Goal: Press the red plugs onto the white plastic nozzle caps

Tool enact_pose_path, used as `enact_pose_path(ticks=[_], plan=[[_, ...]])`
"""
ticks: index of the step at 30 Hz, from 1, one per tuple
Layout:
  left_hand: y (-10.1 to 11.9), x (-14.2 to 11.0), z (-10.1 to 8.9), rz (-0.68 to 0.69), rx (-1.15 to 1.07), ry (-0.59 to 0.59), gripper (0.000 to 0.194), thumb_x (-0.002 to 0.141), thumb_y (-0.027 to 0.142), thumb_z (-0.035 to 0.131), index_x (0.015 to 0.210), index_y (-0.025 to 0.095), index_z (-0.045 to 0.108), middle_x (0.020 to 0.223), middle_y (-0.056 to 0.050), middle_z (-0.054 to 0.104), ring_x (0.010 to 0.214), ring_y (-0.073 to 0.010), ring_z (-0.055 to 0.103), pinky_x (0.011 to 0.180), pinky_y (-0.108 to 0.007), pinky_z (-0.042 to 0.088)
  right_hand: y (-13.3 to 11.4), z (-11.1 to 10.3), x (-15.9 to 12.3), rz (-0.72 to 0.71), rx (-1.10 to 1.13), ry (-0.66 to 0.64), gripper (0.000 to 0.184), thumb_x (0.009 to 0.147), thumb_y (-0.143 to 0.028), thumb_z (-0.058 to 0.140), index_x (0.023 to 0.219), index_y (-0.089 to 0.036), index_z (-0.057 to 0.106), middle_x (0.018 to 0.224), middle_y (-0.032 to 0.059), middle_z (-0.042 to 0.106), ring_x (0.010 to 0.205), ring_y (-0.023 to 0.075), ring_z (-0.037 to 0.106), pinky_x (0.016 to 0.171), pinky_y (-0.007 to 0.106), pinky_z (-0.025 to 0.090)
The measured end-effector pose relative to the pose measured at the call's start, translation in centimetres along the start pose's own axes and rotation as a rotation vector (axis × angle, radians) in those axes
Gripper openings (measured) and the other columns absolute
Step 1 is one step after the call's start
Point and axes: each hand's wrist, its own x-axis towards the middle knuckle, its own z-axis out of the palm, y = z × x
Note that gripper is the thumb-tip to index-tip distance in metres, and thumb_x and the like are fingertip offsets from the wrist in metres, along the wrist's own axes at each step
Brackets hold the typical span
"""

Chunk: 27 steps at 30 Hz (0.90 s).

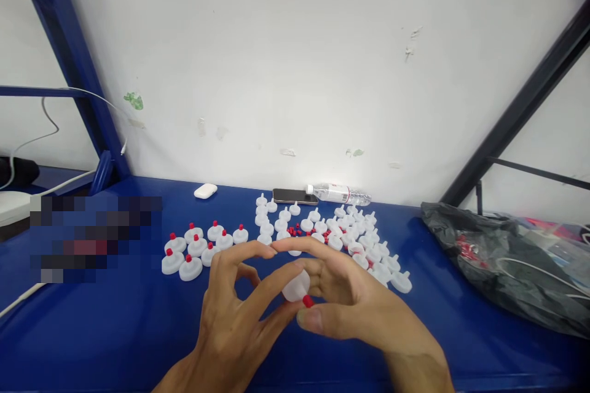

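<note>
Blue tabletop (115,331). At 6 o'clock, our left hand (230,319) pinches white nozzle cap (294,287); our right hand (382,313) has thumb at red tip (308,301), pinch unclear. Judged light, stiff, slippery; best held by rim. Red-tipped caps (196,249), 11 o'clock; bare-nozzled caps (400,283), 1 o'clock. Phone (288,197), 12.
</note>
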Motion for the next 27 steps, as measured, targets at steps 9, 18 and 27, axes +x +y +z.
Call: enact_pose_path(ticks=[9,18,27], plan=[[-0.1,0.0,0.0,0.078,-0.043,0.05,0.028,0.097,0.023,0.067,0.123,0.033,0.064,0.119,-0.006,0.046,0.1,-0.0206,0.054,0.07,-0.028,0.059,1.2,0.1,0.9,0.025,0.005,0.098,0.053,0.07,-0.02,0.089,0.122,-0.023,0.078,0.08,-0.0013,0.071,0.071,0.0108,0.061,0.066,0.02,0.054],[-0.3,0.2,-0.1,0.089,-0.009,0.041,0.028,0.097,0.021,0.066,0.123,0.033,0.064,0.115,-0.004,0.049,0.097,-0.0189,0.054,0.073,-0.028,0.058,1.8,0.1,1.1,-0.016,0.016,0.082,0.048,0.067,-0.02,0.091,0.114,-0.019,0.08,0.08,-0.0007,0.072,0.066,0.0087,0.061,0.063,0.018,0.053],[-1.0,1.1,0.0,-0.04,0.092,-0.108,0.024,0.098,0.026,0.059,0.12,0.027,0.066,0.117,-0.008,0.056,0.102,-0.0246,0.061,0.08,-0.038,0.059,0.0,-0.3,0.3,-0.021,-0.54,0.425,0.036,0.089,-0.038,0.076,0.124,-0.034,0.072,0.122,-0.0001,0.074,0.107,0.0186,0.069,0.091,0.029,0.054]])
